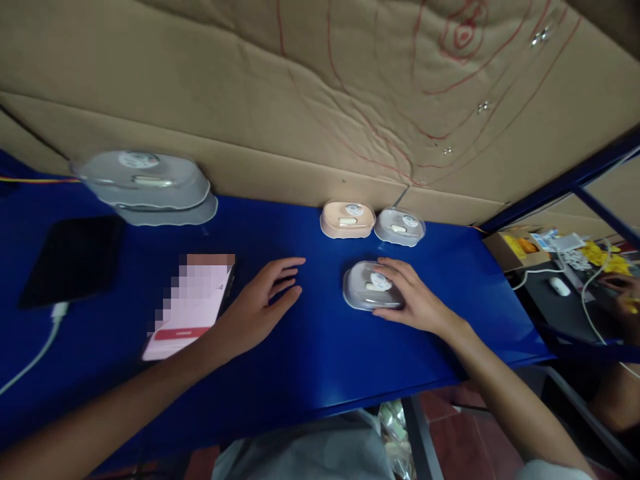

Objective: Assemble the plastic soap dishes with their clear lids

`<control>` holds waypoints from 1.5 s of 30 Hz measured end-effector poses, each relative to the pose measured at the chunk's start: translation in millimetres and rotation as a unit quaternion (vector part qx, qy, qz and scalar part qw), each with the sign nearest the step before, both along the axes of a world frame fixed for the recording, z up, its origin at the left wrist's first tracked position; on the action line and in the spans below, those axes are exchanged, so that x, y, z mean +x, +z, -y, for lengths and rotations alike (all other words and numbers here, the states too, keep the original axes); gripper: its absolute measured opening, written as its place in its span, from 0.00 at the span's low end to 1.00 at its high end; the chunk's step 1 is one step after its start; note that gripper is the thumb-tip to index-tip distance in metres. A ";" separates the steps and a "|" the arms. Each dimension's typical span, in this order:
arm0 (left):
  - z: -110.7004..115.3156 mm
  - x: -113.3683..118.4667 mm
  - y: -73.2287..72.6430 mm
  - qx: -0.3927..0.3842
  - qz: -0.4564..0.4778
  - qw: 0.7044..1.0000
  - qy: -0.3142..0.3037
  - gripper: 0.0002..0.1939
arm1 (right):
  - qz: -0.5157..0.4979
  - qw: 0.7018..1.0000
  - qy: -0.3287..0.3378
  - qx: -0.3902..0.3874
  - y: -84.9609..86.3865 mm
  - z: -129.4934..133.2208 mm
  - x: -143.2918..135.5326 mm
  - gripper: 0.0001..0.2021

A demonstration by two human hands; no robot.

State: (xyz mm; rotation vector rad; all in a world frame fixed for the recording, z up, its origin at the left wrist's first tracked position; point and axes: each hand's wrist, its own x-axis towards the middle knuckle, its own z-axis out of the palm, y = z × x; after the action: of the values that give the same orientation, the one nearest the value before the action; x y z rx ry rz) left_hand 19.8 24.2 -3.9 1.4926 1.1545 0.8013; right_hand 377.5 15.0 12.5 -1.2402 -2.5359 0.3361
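Observation:
My right hand [413, 297] is closed around the right end of a small grey lidded box [357, 290] that rests on the blue table. The box has a clear lid with a round label and a pale clip on top. My left hand [270, 293] hovers over the table to the left of it, fingers stretched out and holding nothing. Behind the box, a peach lidded box [340, 227] and another small grey lidded box [390, 233] stand side by side against the cardboard.
Two larger grey boxes [165, 193] are stacked at the back left. A lit phone [195, 300] lies under my left forearm, beside a dark tablet [75, 260] with a white cable. Cardboard [225, 87] walls the back. Blue frame bars and another person's hand [623, 287] are at right.

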 end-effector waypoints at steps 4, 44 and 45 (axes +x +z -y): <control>-17.0 13.7 8.5 0.180 -0.112 0.975 -0.066 0.27 | 0.073 0.989 -0.112 0.065 0.4 19.1 85.1 0.38; 0.5 -4.3 -17.3 0.191 -0.160 0.965 -0.082 0.43 | -0.062 0.993 0.074 0.061 -16.3 -7.1 -87.1 0.38; -0.1 -4.3 -16.3 0.183 -0.163 0.966 -0.084 0.44 | -0.077 0.992 0.073 0.068 -20.1 -8.7 -84.5 0.38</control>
State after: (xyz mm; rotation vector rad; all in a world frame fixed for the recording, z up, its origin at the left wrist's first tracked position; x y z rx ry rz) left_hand 15.5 24.2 -20.3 2.0601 1.1374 0.6931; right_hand 293.0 23.7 -7.6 -0.9442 -2.4757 0.2746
